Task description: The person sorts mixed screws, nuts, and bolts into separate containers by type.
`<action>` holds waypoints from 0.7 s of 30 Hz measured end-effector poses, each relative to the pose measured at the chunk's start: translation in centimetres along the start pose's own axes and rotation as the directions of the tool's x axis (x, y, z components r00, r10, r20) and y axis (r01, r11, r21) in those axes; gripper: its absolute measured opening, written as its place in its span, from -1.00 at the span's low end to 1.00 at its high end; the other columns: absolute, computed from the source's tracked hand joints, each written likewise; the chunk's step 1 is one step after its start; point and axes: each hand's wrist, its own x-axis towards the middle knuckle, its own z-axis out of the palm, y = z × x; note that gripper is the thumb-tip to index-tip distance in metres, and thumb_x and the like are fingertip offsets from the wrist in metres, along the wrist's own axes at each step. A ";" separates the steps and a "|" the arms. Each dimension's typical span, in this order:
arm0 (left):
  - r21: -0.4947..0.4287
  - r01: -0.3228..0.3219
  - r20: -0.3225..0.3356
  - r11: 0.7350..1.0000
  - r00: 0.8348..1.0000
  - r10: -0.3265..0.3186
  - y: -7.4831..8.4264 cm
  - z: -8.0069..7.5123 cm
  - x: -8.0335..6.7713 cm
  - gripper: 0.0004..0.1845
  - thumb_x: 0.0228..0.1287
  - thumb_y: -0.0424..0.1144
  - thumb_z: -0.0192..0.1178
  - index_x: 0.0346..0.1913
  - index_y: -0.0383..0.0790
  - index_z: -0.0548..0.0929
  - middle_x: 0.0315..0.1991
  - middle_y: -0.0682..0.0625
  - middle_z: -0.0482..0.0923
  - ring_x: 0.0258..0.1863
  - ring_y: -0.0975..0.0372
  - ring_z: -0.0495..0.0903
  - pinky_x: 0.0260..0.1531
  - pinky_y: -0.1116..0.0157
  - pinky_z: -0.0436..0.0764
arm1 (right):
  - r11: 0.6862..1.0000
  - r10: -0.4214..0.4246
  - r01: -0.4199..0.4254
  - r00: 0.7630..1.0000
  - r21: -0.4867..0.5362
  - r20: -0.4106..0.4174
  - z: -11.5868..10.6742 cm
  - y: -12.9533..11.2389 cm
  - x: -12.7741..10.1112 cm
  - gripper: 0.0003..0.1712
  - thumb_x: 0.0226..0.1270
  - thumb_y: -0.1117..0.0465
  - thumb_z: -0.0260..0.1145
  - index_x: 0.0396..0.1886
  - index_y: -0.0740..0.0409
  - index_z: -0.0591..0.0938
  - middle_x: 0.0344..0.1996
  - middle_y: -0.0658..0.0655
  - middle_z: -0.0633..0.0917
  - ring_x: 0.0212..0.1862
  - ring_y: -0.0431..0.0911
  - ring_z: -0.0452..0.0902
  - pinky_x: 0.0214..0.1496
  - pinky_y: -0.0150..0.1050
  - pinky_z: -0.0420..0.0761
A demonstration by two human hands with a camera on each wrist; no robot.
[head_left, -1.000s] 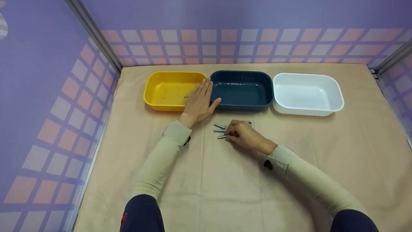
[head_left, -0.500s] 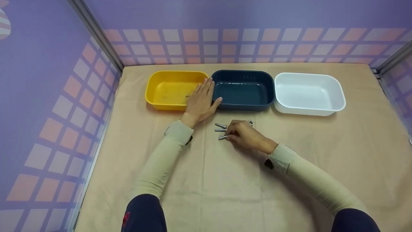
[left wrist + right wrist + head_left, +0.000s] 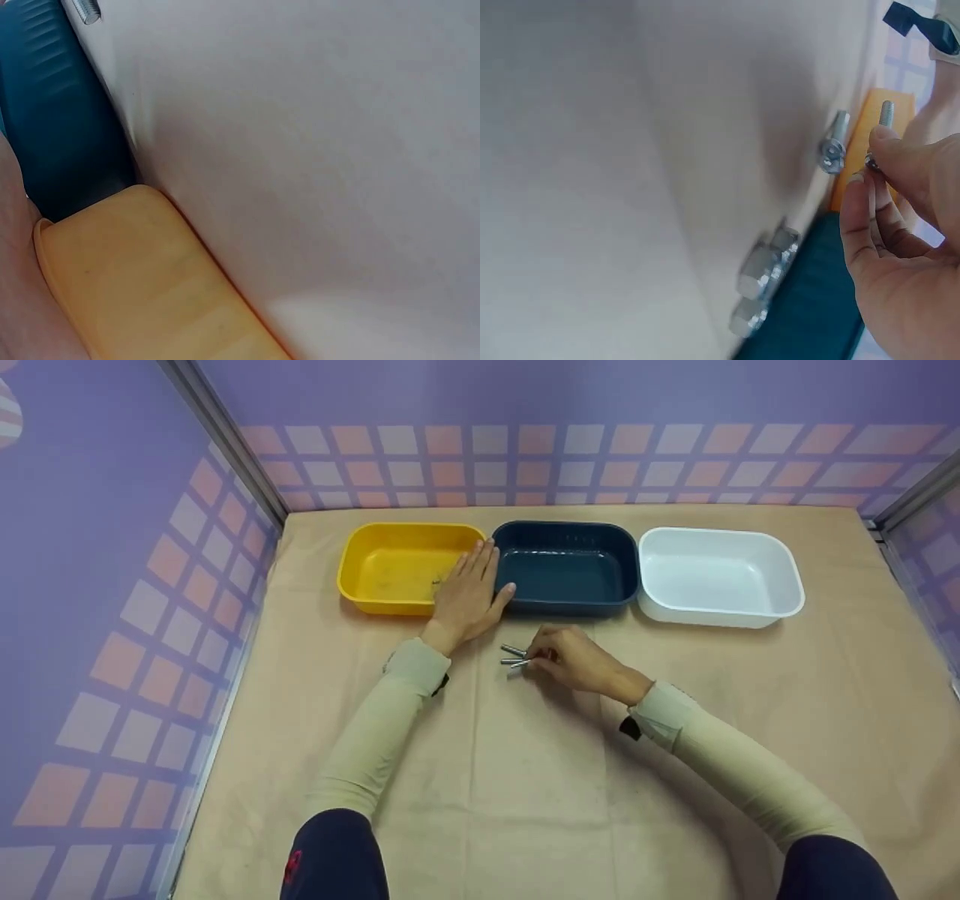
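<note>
My right hand (image 3: pixel 576 660) pinches a silver bolt (image 3: pixel 886 114) between thumb and fingertips, its threaded shank pointing up out of the grip in the right wrist view. Beside it, other silver bolts (image 3: pixel 513 649) lie on the cloth in front of the dark blue bin (image 3: pixel 566 609), partly behind the fingers. Several silver nuts (image 3: pixel 757 271) lie near that bin in the right wrist view; the right hand hides them in the head view. My left hand (image 3: pixel 466 594) rests with straight fingers across the adjoining rims of the yellow bin (image 3: pixel 386 607) and the blue one.
A white bin (image 3: pixel 720 617) stands to the right of the blue one, completing a row along the back. Inside the yellow bin is a small dark item (image 3: pixel 436 582), partly covered by the left hand. Beige cloth (image 3: pixel 540 795) covers the table; patterned panels (image 3: pixel 525 465) enclose it.
The right hand has picked up the nearest bolt and moved slightly toward the bins, its shadow now separate beneath. The left hand has stayed on the rims.
</note>
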 end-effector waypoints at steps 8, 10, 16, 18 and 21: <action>-0.007 -0.001 -0.012 1.000 1.000 0.001 0.1 -0.1 -0.1 -0.15 0.73 0.25 -0.40 0.74 -0.31 -0.13 0.78 -0.15 -0.28 0.77 0.06 -0.26 0.74 0.10 -0.22 | 0.999 -0.040 0.040 0.998 0.004 -0.040 -1.1 -0.3 0.6 -0.91 0.43 0.41 0.45 -0.16 0.27 0.85 -0.19 0.18 0.77 -0.21 -0.06 0.69 -0.18 -0.19 0.73; -0.007 -0.004 -0.012 1.000 1.000 0.004 0.1 -0.1 -0.1 -0.15 0.73 0.25 -0.41 0.74 -0.31 -0.13 0.78 -0.15 -0.28 0.77 0.05 -0.26 0.74 0.10 -0.22 | 0.999 -0.045 0.045 0.998 0.006 -0.053 -1.3 -0.3 0.7 -0.91 0.41 0.42 0.46 -0.16 0.27 0.85 -0.20 0.18 0.77 -0.21 -0.05 0.70 -0.18 -0.16 0.75; -0.001 0.001 -0.010 1.000 1.000 -0.001 0.1 -0.1 -0.1 -0.16 0.74 0.24 -0.43 0.75 -0.30 -0.14 0.78 -0.14 -0.28 0.78 0.06 -0.27 0.74 0.09 -0.23 | 0.998 -0.062 0.063 0.995 0.016 -0.080 -1.9 -0.5 1.4 -0.92 0.39 0.42 0.48 -0.18 0.28 0.85 -0.22 0.19 0.78 -0.18 -0.01 0.72 -0.12 -0.06 0.78; -0.002 0.002 -0.010 1.000 1.000 -0.002 0.1 -0.1 -0.1 -0.17 0.75 0.23 -0.43 0.75 -0.30 -0.14 0.78 -0.14 -0.28 0.78 0.06 -0.27 0.74 0.09 -0.22 | 0.997 -0.071 0.072 0.994 0.010 -0.088 -2.2 -0.5 1.6 -0.92 0.39 0.41 0.48 -0.17 0.28 0.84 -0.21 0.19 0.78 -0.19 -0.01 0.72 -0.14 -0.07 0.77; -0.003 0.001 -0.012 1.000 1.000 -0.001 0.1 0.0 -0.1 -0.18 0.76 0.21 -0.42 0.74 -0.31 -0.14 0.78 -0.15 -0.28 0.78 0.05 -0.27 0.74 0.09 -0.23 | 0.998 -0.060 0.061 0.994 0.002 -0.091 -2.7 -0.6 1.7 -0.92 0.43 0.38 0.47 -0.15 0.25 0.84 -0.19 0.17 0.77 -0.20 -0.05 0.70 -0.17 -0.17 0.75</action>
